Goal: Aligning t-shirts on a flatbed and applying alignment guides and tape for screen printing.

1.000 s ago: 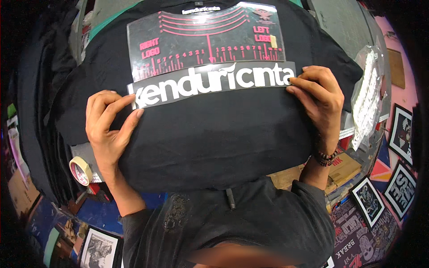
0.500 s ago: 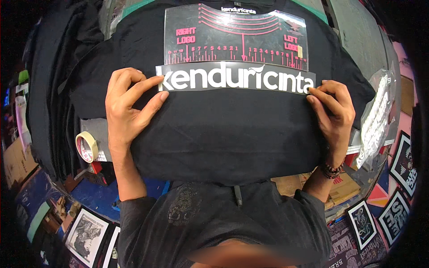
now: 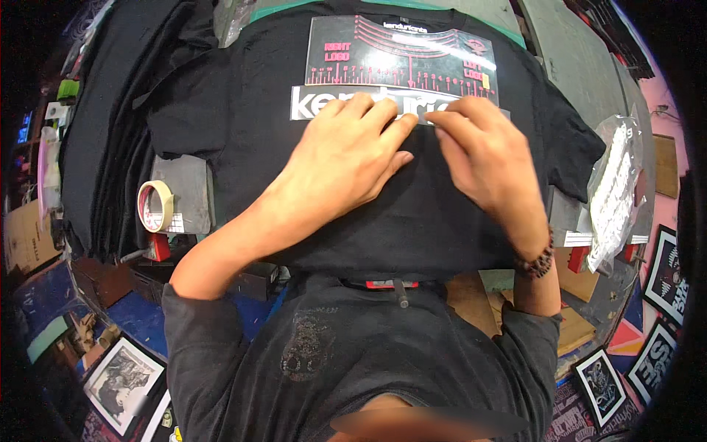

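- While the near edge of the scene holds the person's faded dark-grey top, a black-framed monochrome picture (image 3: 124,387) lies at near left.
- Farther in, a bracelet of dark round beads (image 3: 540,264) circles the right wrist, and a soft black fabric T-shirt (image 3: 398,214) with shallow creases covers much of the grey table (image 3: 190,188).
- Left of the shirt stands a ring-shaped roll of cream tape (image 3: 168,206); well to its right lies a crinkled clear plastic bag (image 3: 617,191) with white contents.
- The left hand (image 3: 346,151) is palm down, fingers loosely spread, thumb apart, apparently gripping nothing; the right hand (image 3: 490,151) is half curled, and whether it pinches anything I cannot tell.
- Under their fingertips, the flat, clear-backed strip of white lettering (image 3: 420,102) runs left to right across the chest, both hands about equally close.
- Just beyond it lies a stiff, glossy, transparent ruler (image 3: 398,59) with pink markings and a curved far edge.
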{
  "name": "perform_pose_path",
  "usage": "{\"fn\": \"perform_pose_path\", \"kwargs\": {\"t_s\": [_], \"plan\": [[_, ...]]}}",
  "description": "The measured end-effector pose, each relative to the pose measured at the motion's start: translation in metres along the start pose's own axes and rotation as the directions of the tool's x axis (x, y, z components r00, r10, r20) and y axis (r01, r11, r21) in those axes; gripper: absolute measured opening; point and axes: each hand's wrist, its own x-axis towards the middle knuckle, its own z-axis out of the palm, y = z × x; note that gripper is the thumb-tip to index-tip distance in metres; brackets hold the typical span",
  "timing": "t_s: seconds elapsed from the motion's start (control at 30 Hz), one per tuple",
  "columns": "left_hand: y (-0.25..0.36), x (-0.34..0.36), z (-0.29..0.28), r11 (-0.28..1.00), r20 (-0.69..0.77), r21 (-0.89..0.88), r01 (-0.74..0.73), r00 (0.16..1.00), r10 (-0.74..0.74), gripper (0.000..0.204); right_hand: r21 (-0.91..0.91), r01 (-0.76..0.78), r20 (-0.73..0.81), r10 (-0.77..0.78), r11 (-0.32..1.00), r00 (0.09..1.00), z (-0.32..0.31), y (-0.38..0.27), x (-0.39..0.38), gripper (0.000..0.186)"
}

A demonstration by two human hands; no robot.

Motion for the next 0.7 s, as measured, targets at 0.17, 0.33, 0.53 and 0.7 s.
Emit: {"fn": "perform_pose_path", "kwargs": {"t_s": [0.17,0.33,0.53,0.7], "plan": [[-0.010,-0.011,0.006,0.995,-0.043,0.090,0.042,0.998,-0.038,0.040,-0.151,-0.037,-0.014,0.035,0.988,0.999,0.014,0.005,-0.009,0.015],[-0.030,-0.040,-0.009,0.974,-0.108,0.182,0.138,0.987,-0.119,0.040,-0.203,-0.136,-0.076,0.123,0.970,0.990,-0.005,0.025,-0.032,0.010],[-0.061,-0.051,-0.004,0.959,-0.184,0.060,0.277,0.947,-0.262,0.070,-0.081,-0.251,-0.181,0.233,0.965,0.955,-0.006,0.060,-0.044,0.071],[-0.084,-0.042,0.020,0.939,-0.113,0.135,0.315,0.947,-0.301,0.092,-0.205,-0.295,-0.044,0.292,0.933,0.955,0.023,0.082,-0.053,0.095]]}}
